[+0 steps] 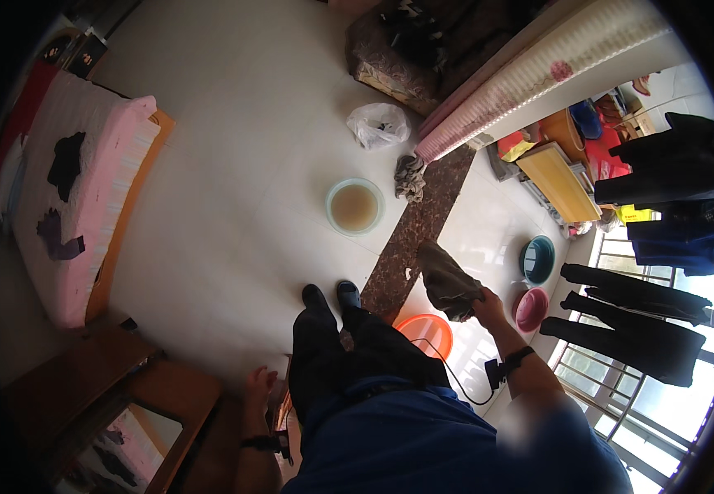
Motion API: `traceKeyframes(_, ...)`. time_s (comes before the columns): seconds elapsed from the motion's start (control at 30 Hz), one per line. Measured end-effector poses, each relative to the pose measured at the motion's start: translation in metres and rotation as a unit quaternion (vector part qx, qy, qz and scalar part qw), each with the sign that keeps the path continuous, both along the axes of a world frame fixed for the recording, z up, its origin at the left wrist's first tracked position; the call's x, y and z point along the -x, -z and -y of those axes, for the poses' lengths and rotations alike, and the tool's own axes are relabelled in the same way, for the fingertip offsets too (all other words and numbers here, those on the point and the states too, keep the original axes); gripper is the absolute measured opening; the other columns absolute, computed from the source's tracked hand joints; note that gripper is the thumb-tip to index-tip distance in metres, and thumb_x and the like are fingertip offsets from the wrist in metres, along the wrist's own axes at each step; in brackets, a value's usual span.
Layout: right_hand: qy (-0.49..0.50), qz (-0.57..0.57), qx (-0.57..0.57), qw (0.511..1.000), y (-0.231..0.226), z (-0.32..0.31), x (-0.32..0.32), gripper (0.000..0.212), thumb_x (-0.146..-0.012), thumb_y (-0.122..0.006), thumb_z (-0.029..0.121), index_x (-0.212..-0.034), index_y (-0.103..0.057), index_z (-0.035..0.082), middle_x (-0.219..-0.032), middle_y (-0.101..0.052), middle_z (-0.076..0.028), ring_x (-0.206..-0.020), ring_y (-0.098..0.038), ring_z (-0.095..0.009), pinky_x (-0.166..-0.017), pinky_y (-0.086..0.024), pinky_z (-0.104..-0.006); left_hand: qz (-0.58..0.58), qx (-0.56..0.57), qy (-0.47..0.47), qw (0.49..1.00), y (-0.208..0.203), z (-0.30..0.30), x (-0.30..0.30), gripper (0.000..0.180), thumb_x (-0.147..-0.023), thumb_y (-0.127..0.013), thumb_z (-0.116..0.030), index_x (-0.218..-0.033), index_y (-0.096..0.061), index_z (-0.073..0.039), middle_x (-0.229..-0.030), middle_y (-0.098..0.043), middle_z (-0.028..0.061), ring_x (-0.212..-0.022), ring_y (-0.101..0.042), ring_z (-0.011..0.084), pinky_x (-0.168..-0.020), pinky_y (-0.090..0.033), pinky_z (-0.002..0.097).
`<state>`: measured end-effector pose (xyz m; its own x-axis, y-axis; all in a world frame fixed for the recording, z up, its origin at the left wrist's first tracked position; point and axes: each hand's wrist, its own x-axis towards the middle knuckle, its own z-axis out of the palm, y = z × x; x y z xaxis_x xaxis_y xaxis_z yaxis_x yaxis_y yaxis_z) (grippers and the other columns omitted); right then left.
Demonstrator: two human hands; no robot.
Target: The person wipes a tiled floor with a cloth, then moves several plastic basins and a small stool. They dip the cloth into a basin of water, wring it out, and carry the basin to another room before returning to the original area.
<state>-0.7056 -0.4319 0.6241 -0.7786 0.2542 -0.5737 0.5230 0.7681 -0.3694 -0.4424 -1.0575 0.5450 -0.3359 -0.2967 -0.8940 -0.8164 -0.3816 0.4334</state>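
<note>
left hand [256,387]: fingers loosely spread, empty | right hand [488,309]: fingers gripping wet dark cloth [447,284] | best kept over orange basin [427,333]

Pink mattress [85,189], basin of murky water [354,207], white plastic bag [378,124], teal basin [537,258], hanging dark clothes [661,247]

Cloth [447,284] above basin [427,333], bowl [354,207] ahead-left

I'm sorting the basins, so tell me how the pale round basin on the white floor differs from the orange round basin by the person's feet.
The pale round basin holds murky brownish water; what the orange round basin holds cannot be told. The pale one sits in full view on the white floor; the orange one is partly hidden behind the person's leg, below the dark cloth in the right hand. Both are round and upright.
</note>
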Motion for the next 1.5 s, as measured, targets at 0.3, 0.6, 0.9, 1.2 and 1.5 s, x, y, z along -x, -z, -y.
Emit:
traceKeyframes(0.3,0.120,-0.052,0.106,0.986,-0.043,0.117,0.059,0.043,-0.084,-0.062,0.010,-0.125,-0.066,0.001,-0.095,-0.075,-0.018,-0.085,-0.075,-0.024,-0.077,-0.060,-0.0362,-0.025,0.002,0.177,0.984,0.006,0.074,0.167,0.034,-0.107,-0.054,-0.025,-0.131,-0.058,-0.001,-0.106,-0.075,0.0141,-0.088,-0.069,0.0164,-0.076,-0.055,0.0280)
traceKeyframes(0.6,0.189,-0.081,0.074,0.976,-0.048,0.168,0.055,0.044,-0.085,-0.063,0.011,-0.128,-0.064,0.000,-0.090,-0.073,-0.020,-0.085,-0.074,-0.027,-0.076,-0.058,-0.0379,-0.068,-0.009,0.362,0.930,-0.025,0.035,0.364,0.037,-0.108,-0.055,-0.033,-0.131,-0.058,-0.005,-0.108,-0.074,0.0094,-0.096,-0.068,0.0138,-0.082,-0.052,0.0260)
traceKeyframes(0.9,0.201,-0.106,0.191,0.955,-0.033,0.182,0.095,0.047,-0.080,-0.068,0.011,-0.126,-0.065,0.002,-0.103,-0.072,-0.026,-0.098,-0.072,-0.039,-0.086,-0.057,-0.0433,-0.046,-0.093,0.504,0.857,-0.038,-0.127,0.443,0.041,-0.109,-0.054,-0.031,-0.140,-0.054,-0.004,-0.118,-0.072,0.0111,-0.105,-0.067,0.0153,-0.088,-0.053,0.0275)
traceKeyframes(1.2,0.181,-0.084,0.191,0.961,0.076,0.203,0.170,0.040,-0.079,-0.068,0.014,-0.118,-0.063,0.004,-0.102,-0.071,-0.026,-0.099,-0.069,-0.044,-0.086,-0.056,-0.0502,0.029,-0.116,0.551,0.826,0.045,-0.226,0.516,0.063,-0.106,-0.052,-0.050,-0.150,-0.042,-0.006,-0.126,-0.066,0.0094,-0.109,-0.065,0.0167,-0.094,-0.049,0.0325)
traceKeyframes(1.5,0.281,-0.027,0.154,0.947,0.307,0.230,0.262,0.040,-0.080,-0.062,0.011,-0.120,-0.062,0.004,-0.109,-0.071,-0.023,-0.103,-0.067,-0.044,-0.092,-0.055,-0.0496,0.081,-0.042,0.583,0.807,0.273,-0.241,0.605,0.040,-0.103,-0.063,-0.026,-0.129,-0.058,0.004,-0.098,-0.067,0.0068,-0.077,-0.063,0.0102,-0.067,-0.051,0.0240)
